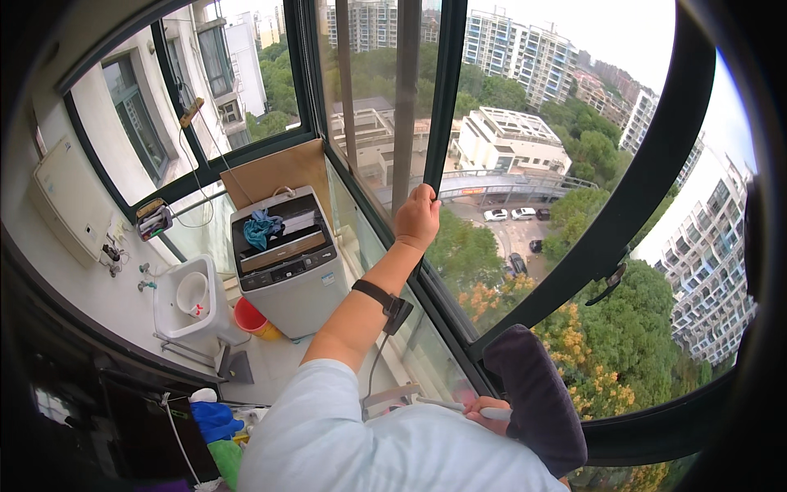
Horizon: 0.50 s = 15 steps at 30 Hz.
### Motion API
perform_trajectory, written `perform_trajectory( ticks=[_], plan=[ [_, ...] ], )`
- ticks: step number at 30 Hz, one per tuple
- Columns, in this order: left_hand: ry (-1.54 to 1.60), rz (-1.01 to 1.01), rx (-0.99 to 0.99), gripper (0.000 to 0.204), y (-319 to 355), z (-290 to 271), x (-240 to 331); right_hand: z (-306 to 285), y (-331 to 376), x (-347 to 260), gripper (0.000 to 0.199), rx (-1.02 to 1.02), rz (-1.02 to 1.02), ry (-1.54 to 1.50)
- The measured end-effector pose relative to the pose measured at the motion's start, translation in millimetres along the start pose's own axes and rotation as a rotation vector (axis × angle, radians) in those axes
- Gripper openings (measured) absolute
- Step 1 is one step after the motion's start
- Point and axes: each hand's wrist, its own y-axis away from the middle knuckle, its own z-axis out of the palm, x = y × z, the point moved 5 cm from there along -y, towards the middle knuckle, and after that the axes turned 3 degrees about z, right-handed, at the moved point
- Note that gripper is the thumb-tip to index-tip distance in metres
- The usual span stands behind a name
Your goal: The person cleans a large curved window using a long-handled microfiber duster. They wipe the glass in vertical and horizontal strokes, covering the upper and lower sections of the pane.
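Note:
My left hand (418, 217) reaches up and forward, its fingers closed round the dark upright window frame (443, 123). A black band with a small device (393, 312) sits on that forearm, and a cable hangs from it. Low in front of my body, my right hand (489, 413) grips the pale grey handle of a window scrubber (537, 402). Its long, dark padded head stands tilted beside the open window sash (607, 221), low down by the frame. My pale blue top hides part of the right arm.
A top-loading washing machine (316, 280) with a teal cloth (262, 229) on its lid stands ahead left. Beside it are a red bucket (250, 316) and a white sink (185, 316) holding a white basin (193, 293). Beyond the open window lies a high drop to trees and parked cars.

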Motion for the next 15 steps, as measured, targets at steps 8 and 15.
perform_trajectory(
  ticks=[8,15],
  plan=[
    [-0.117,-0.027,0.002,0.017,-13,11,-23,0,-22,-1,0.014,-0.002,0.042,-0.014],
    [-0.264,-0.158,-0.006,0.014,-72,12,-94,-5,-30,-4,0.014,0.023,0.089,-0.028]
  ],
)
